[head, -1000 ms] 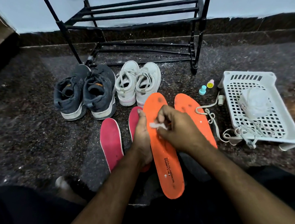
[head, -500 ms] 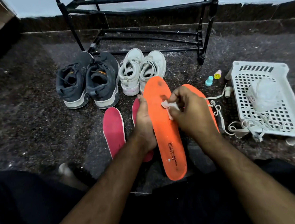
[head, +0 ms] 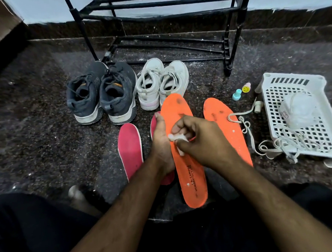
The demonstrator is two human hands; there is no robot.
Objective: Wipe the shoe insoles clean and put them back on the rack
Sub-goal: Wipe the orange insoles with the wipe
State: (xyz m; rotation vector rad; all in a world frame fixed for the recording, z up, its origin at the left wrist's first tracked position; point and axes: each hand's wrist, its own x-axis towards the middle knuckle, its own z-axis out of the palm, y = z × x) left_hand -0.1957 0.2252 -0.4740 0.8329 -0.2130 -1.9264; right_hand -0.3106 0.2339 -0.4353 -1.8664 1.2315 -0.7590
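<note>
Orange insole (head: 190, 174), printed with lettering near the heel, is held up off the floor between the person's knees, toe end pointing toward the rack. The left hand (head: 161, 143) clasps its left edge, fingers closed around it from behind. The right hand (head: 204, 141) presses a small white wipe (head: 176, 138) against the middle of the insole, fingers pinched shut on the wad.

Dark smudges show near the toe, so that part looks not yet cleaned. The wipe is small and crumpled; it could shred or slip out of the pinch under hard rubbing, and white flecks already sit on the orange surface. The thin insole could also buckle where only one edge is held.

A second orange insole (head: 228, 130) lies just beside it on the floor, with a loose white shoelace (head: 243, 124) across its edge. Two pink insoles (head: 130, 148) lie to the left, one partly hidden by the left hand. Beyond them stand dark grey sneakers (head: 103, 92) and white sneakers (head: 163, 82), then the black metal shoe rack (head: 161, 4), its visible bars bare. A white plastic basket (head: 296, 82) sits at the right, with small bottles (head: 237, 94) near it.

The floor (head: 31, 120) is dark speckled stone, dusted with white grit, meeting a pale wall.
</note>
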